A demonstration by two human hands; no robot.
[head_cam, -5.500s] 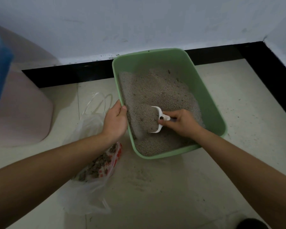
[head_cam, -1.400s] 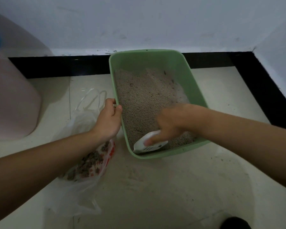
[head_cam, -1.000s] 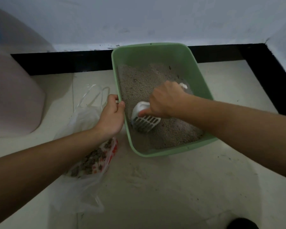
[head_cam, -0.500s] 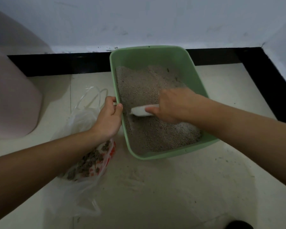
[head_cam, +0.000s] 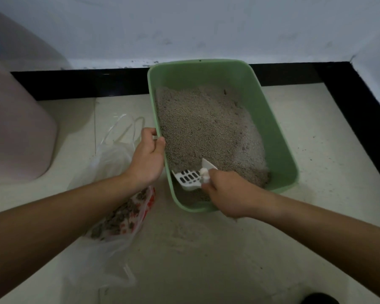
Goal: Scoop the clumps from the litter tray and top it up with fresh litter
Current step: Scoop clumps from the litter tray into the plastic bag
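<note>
A green litter tray (head_cam: 279, 137) stands on the pale floor against the black skirting, filled with grey litter (head_cam: 202, 126). My left hand (head_cam: 147, 160) grips the tray's left rim. My right hand (head_cam: 228, 194) holds a white slotted scoop (head_cam: 190, 178) by its handle at the tray's near left corner, its blade down in the litter. The slots look bare; a small whitish bit sits by the handle. Left of the tray lies a clear plastic bag (head_cam: 110, 194) with dark clumps (head_cam: 121, 216) in it.
A large pink container (head_cam: 15, 132) stands at the left. The wall and black skirting (head_cam: 86, 84) close the far side, and the skirting turns along the right. Litter dust is scattered on the floor in front of the tray. A dark object (head_cam: 316, 299) shows at the bottom edge.
My right hand has pulled the scoop from the tray's middle back to the near left corner and turned its slotted face up. My left hand keeps its hold on the rim.
</note>
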